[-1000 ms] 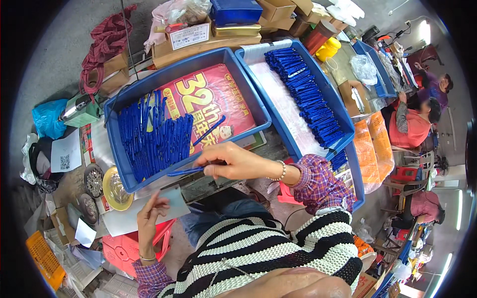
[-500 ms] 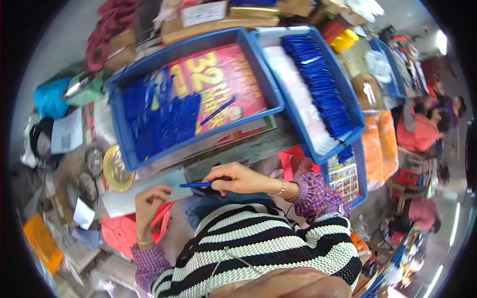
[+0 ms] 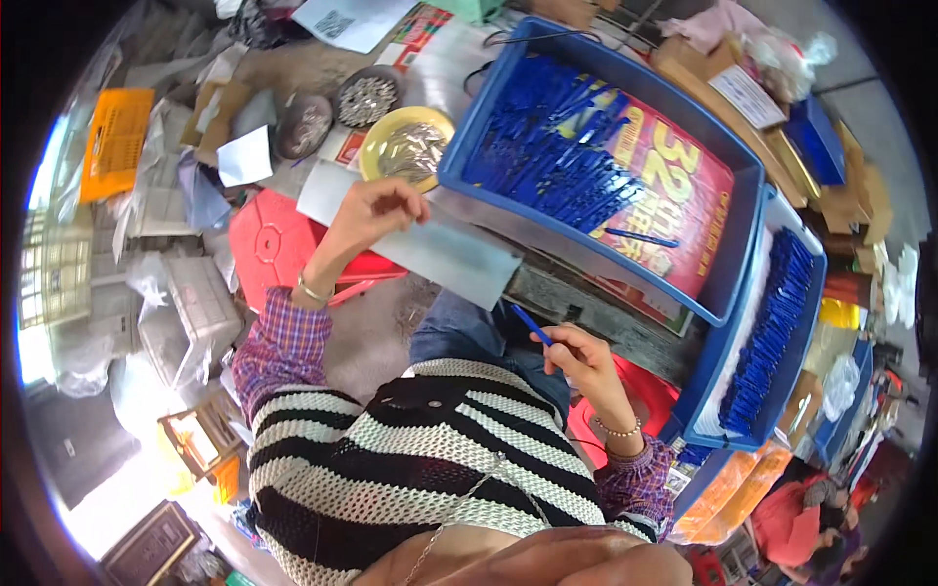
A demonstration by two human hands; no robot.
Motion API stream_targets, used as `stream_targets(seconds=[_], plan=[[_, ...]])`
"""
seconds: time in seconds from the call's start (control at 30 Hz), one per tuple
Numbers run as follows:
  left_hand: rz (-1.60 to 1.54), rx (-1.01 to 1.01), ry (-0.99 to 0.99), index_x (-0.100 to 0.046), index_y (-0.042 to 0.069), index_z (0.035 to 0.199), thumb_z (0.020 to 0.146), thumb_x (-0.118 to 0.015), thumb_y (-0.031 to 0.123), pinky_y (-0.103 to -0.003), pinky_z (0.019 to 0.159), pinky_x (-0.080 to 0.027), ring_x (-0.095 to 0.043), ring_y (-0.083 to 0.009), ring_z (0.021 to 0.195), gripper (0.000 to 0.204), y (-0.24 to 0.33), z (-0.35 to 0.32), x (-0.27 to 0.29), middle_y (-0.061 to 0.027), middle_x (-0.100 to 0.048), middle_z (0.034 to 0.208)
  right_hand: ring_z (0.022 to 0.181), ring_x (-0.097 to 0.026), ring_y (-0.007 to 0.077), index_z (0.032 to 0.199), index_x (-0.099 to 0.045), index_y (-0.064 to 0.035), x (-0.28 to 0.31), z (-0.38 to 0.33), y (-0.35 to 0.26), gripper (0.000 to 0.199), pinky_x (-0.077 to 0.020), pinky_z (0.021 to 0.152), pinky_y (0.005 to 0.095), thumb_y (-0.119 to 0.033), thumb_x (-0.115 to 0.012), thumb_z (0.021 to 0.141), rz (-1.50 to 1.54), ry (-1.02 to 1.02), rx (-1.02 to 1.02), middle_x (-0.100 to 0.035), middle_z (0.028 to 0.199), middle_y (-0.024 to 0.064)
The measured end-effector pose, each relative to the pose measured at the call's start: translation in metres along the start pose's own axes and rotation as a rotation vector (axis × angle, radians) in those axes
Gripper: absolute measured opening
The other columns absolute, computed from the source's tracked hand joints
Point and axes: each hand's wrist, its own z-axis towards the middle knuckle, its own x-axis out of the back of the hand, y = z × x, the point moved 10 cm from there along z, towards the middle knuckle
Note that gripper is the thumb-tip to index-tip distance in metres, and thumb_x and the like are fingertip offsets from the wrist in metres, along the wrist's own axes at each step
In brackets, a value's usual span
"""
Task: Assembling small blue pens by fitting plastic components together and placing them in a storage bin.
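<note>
My right hand (image 3: 586,366) is close to my lap and pinches a slim blue pen-like stick (image 3: 532,324), tip pointing up-left. My left hand (image 3: 376,210) is raised by the table edge, fingers closed on a pale grey flat sheet (image 3: 464,259). Just beyond it a large blue tray (image 3: 586,256), lined with a red printed poster, holds a heap of the same blue sticks (image 3: 557,156). To the right, a second blue tray (image 3: 705,430) carries neat rows of blue sticks (image 3: 772,332).
A yellow bowl of small metal parts (image 3: 405,146) and two dark round dishes (image 3: 366,98) sit left of the tray. A red plastic stool (image 3: 278,239), an orange crate (image 3: 115,142) and plastic clutter lie at left. Another person in red (image 3: 791,518) sits lower right.
My right hand has carried one blue stick from the tray back toward my body. My head has turned, so the whole scene has rotated. My left hand stays up by the table edge.
</note>
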Motion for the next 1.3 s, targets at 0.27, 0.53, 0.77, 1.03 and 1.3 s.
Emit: stream_targets(seconds=[0.27, 0.53, 0.77, 1.03, 1.3], plan=[[0.386, -0.146, 0.174, -0.058, -0.002, 0.085, 0.073, -0.048, -0.011, -0.024, 0.072, -0.047, -0.058, -0.0118, 0.076, 0.018, 0.005, 0.025, 0.045, -0.0063, -0.062, 0.083, 0.067, -0.051, 0.0058, 0.107, -0.060, 0.0034, -0.001, 0.007, 0.001, 0.023, -0.0395, 0.059, 0.0186, -0.010, -0.052, 0.091, -0.015, 0.004, 0.018, -0.054, 0.083, 0.0013], [0.874, -0.516, 0.242, -0.064, 0.005, 0.092, 0.072, -0.058, 0.000, -0.032, 0.080, -0.047, -0.059, -0.0233, 0.089, 0.022, 0.030, 0.052, 0.013, -0.0095, -0.063, 0.093, 0.062, -0.047, 0.0014, 0.110, -0.060, -0.0001, -0.007, 0.007, 0.008, 0.025, -0.0293, 0.047, 0.0148, -0.017, -0.052, 0.093, -0.021, -0.003, -0.040, -0.054, 0.076, -0.0020], [0.995, -0.464, 0.264, -0.065, 0.009, 0.085, 0.069, -0.063, 0.008, -0.036, 0.084, -0.046, -0.057, -0.0261, 0.096, 0.016, 0.006, 0.056, 0.023, -0.0074, -0.061, 0.095, 0.065, -0.050, 0.0024, 0.109, -0.060, 0.0011, -0.009, 0.009, 0.009, 0.025, -0.0313, 0.048, 0.0152, -0.016, -0.053, 0.092, -0.046, -0.020, -0.042, -0.054, 0.078, -0.0018], [0.940, -0.500, 0.309, -0.063, 0.005, 0.087, 0.070, -0.062, 0.003, -0.036, 0.078, -0.046, -0.056, -0.0289, 0.087, 0.018, 0.014, 0.044, 0.032, -0.0101, -0.061, 0.088, 0.067, -0.053, 0.0042, 0.108, -0.060, 0.0019, -0.011, 0.011, 0.010, 0.026, -0.0346, 0.051, 0.0162, -0.018, -0.056, 0.091, -0.032, 0.002, -0.041, -0.055, 0.078, -0.0017], [0.859, -0.403, 0.345, -0.065, 0.005, 0.089, 0.073, -0.064, 0.005, -0.034, 0.072, -0.047, -0.058, -0.0254, 0.085, 0.015, 0.015, 0.041, 0.045, -0.0088, -0.064, 0.087, 0.070, -0.053, 0.0064, 0.105, -0.060, 0.0022, -0.008, 0.010, 0.019, 0.021, -0.0427, 0.066, 0.0197, -0.012, -0.056, 0.090, 0.007, -0.019, -0.110, -0.055, 0.085, 0.0003]])
